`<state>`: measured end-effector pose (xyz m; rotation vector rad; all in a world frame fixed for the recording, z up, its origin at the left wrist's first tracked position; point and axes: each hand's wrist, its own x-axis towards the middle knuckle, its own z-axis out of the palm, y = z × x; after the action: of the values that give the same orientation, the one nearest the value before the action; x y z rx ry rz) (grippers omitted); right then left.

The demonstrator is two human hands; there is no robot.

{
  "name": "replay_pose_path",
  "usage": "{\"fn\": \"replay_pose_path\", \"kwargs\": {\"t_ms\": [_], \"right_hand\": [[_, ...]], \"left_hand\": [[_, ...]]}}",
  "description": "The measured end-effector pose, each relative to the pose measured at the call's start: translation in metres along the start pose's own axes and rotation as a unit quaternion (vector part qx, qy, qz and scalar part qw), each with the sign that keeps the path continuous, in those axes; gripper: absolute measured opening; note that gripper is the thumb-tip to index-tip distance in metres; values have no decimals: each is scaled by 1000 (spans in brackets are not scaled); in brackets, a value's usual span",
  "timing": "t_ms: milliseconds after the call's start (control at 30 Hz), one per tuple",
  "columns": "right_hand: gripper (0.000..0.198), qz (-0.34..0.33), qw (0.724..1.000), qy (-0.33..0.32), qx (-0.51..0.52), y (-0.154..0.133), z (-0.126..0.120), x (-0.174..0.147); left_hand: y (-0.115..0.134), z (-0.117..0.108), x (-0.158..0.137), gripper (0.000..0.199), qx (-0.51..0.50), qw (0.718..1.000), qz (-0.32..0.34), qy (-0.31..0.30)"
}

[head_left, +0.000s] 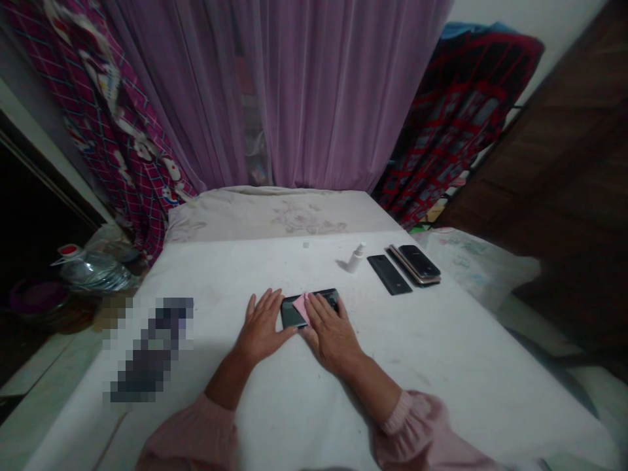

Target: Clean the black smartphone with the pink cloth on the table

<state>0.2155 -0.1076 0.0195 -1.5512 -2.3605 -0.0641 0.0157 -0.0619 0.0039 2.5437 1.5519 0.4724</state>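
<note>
A dark smartphone (293, 317) lies flat on the white-covered table, its glossy surface facing up. My left hand (260, 326) is at the phone's left end, with the thumb against the near edge and the fingers by the far corner, bracing it. Under the flat fingers of my right hand (333, 333), a folded pink cloth (301, 306) is pressed onto the phone. Those fingers hide part of the cloth and the phone's right half. Beyond the phone stands a small white spray bottle (356, 258).
To the right lie a black phone back cover or phone (390, 275) and several stacked phones (419, 263). A small grey piece (306, 245) sits farther back on the white tablecloth (235, 261). A blurred-out object (152, 350) is at left. Purple curtains (318, 98) hang behind the table.
</note>
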Motion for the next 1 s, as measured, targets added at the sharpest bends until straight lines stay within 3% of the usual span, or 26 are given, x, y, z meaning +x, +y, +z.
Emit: {"fn": "replay_pose_path", "kwargs": {"t_ms": [200,500,767,1000], "right_hand": [[51,62,998,-27,-5,1,-3,29],[57,72,996,-18,-52,12,1,-19],[53,170,983,-50,-56,29,-3,20],[60,164,982,-55,-81,19,-2,-28]], "left_hand": [[0,0,0,64,6,1000,-1,2],[0,2,0,65,-1,1000,-5,10],[1,-1,1,66,-6,1000,-9,-1],[4,-4,0,66,-6,1000,-21,-5]]}}
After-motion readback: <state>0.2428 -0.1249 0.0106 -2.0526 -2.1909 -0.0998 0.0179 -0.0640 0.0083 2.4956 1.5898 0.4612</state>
